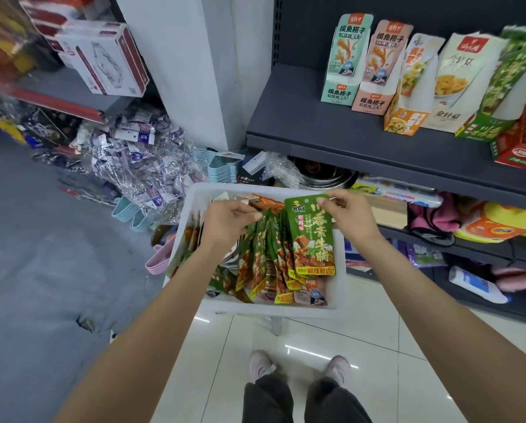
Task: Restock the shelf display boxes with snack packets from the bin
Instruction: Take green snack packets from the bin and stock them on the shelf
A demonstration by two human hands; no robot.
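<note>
Currently both arms reach fwd & down over white bin (191, 206), which sits just in front of the dark shelf unit (332, 123). Left hand (228, 222): fingers curled, pinching tops of a fanned bunch of green snack packets (268, 254) hanging down into bin. Right hand (351, 216): thumb & fingers pinch top edge of front green packet (312, 239), label facing camera, upright, held at the front of the bunch. Wrists angled inward, hands near each other w/ packets between. More packets, orange & others, lie loose in bin bottom. On shelf above, to the right: row of display boxes, i.e. mint box (345, 61), pink box (380, 68), orange box (411, 87), white box (458, 83), green box (503, 87). Contents of boxes can't tell.
</note>
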